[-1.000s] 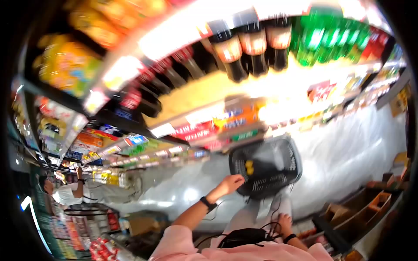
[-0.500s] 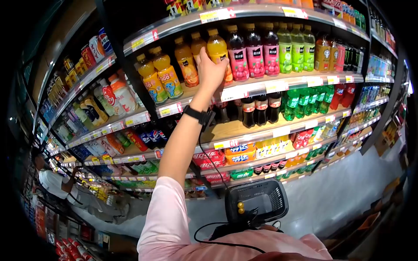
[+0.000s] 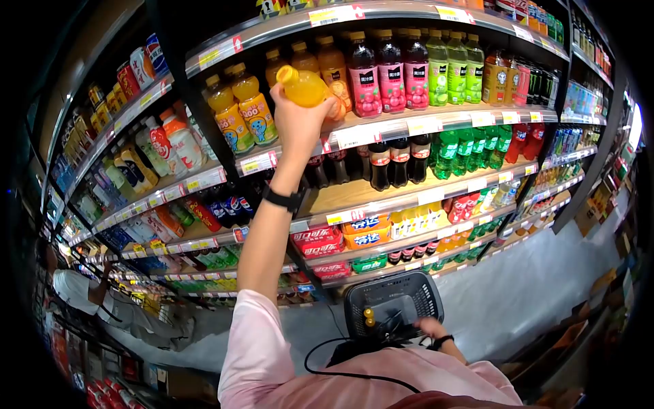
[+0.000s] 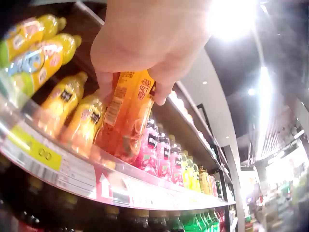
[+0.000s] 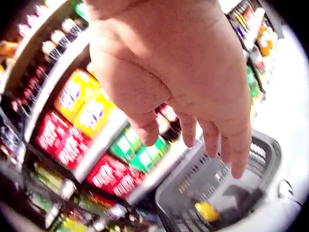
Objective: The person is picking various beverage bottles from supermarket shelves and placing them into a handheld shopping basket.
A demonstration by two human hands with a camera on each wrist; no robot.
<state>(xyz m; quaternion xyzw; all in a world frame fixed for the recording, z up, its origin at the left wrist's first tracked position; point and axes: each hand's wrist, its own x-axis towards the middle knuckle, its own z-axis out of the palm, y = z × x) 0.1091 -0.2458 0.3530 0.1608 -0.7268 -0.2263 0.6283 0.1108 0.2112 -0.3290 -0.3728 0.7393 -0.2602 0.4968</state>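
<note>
My left hand (image 3: 300, 121) is raised to the juice shelf and grips an orange juice bottle (image 3: 304, 87). The bottle leans, its yellow cap pointing up and left, in front of other orange juice bottles (image 3: 334, 67). In the left wrist view, fingers and thumb wrap round the bottle (image 4: 126, 113), its base close to the shelf's front edge. Down by my body, my right hand (image 3: 430, 328) hangs over the near right side of a dark shopping basket (image 3: 436, 297). Its fingers (image 5: 239, 154) hang loosely extended, holding nothing.
Two small yellow round things (image 3: 368, 317) show inside the basket. Pink-labelled bottles (image 3: 392, 78) stand right of the orange juice, cartoon-labelled bottles (image 3: 253, 112) left. Cola bottles (image 3: 400, 163) fill the shelf below. Another person (image 3: 75, 290) is at the far left.
My left hand rose from beside the basket to the juice shelf, took hold of an orange juice bottle and drew it forward and left, tilting it. My right hand has come into view by the basket.
</note>
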